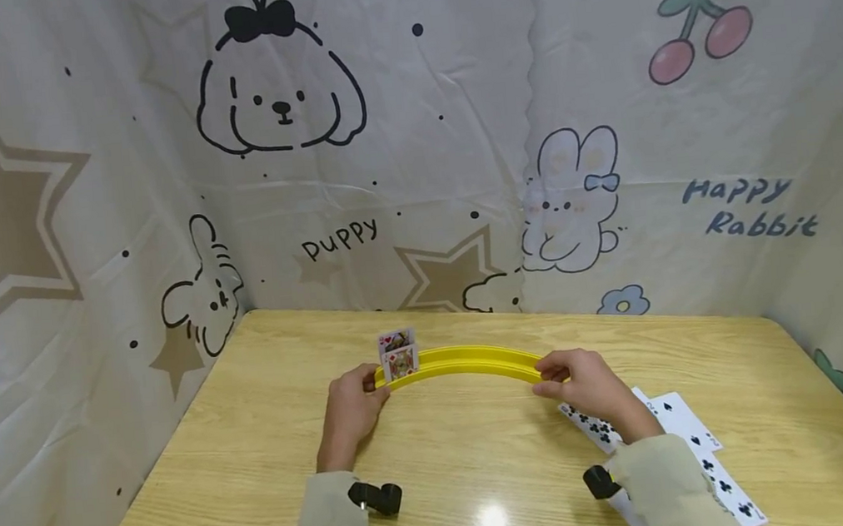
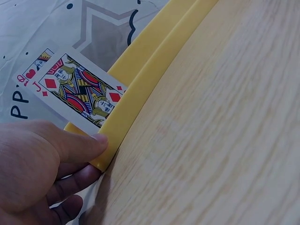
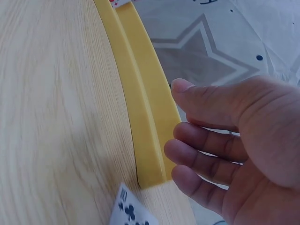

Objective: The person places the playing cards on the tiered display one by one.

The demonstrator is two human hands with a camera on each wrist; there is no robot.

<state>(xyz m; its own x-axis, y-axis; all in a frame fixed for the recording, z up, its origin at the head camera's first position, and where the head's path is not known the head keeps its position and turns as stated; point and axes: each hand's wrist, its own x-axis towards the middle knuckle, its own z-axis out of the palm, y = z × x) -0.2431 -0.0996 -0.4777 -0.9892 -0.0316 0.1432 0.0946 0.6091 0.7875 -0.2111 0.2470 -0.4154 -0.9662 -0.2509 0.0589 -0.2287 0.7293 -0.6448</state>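
Note:
A curved yellow card holder (image 1: 468,359) stands on the table. My left hand (image 1: 350,409) grips its left end, thumb on the front wall (image 2: 124,110) and fingers curled underneath. Just beside that hand a jack of diamonds (image 2: 79,91) stands upright in the slot. Behind it, partly hidden, is a queen of hearts (image 2: 38,65). My right hand (image 1: 582,381) is at the holder's right end. In the right wrist view its fingers (image 3: 201,154) are loosely bent, their tips overlapping the holder's edge, and the thumb is held apart from them.
Several face-up playing cards lie under and beside the right forearm, among them a two of spades (image 1: 679,417) and a clubs card (image 1: 731,491). A printed cloth (image 1: 412,155) hangs behind the wooden table (image 1: 440,478) and along its sides.

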